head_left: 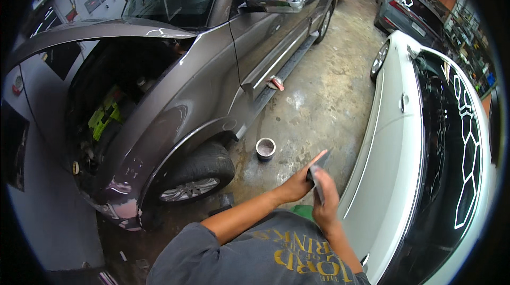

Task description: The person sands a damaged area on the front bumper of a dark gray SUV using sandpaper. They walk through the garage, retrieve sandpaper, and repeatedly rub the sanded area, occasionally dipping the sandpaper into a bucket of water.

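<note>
Both my hands are up in front of my chest, working the same little thing. My right hand (pixel 325 196) is wrapped around a thin flat grey pad (pixel 317 181) — looks like a sanding block or a folded sheet, can't tell which. My left hand (pixel 300 179) has its fingers stretched out along the top end, pinching it there, index pointing off toward the floor. So the pad sits between the two hands, just beside the white car's flank.

Handling-wise I'd guess it's light and a bit bendy, not fragile, maybe gritty enough not to slip. Best grip is probably along the long edges, palm behind it, so it stays flat.

Out from there: the white car (pixel 393 141) is close on my right, glossy panel, dark glass full of light reflections. On my left a grey SUV (pixel 212 72) with its hood up and scuffed patches on the front bumper. Between them is stained concrete floor (pixel 319 99) — a small round tin (pixel 265 148) sits on it near the SUV's front tyre. More cars parked further back.
</note>
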{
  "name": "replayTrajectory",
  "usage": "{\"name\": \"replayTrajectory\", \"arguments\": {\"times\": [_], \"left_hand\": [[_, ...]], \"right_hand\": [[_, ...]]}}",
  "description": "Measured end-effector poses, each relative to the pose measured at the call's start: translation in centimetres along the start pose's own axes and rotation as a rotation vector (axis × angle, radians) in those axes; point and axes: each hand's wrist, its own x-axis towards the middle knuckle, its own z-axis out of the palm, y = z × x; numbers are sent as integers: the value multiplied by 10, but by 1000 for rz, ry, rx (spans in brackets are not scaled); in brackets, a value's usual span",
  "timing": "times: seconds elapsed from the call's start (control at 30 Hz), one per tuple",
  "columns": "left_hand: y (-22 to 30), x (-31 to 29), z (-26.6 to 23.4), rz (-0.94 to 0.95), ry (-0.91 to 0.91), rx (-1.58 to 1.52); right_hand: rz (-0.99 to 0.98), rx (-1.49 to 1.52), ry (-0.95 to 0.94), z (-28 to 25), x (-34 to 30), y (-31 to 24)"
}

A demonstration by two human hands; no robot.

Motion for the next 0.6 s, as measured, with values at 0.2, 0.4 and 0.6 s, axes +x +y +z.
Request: {"name": "replayTrajectory", "arguments": {"times": [0.2,0.4,0.6], "left_hand": [[-31,41,-46,139,211,31],[-13,71,-57,-122,363,-178],[-63,167,-45,-113,1045,-183]], "right_hand": [[-90,58,-264,15,72,19],[551,640,6,16,137,144],[386,726,7,-25,164,165]]}}
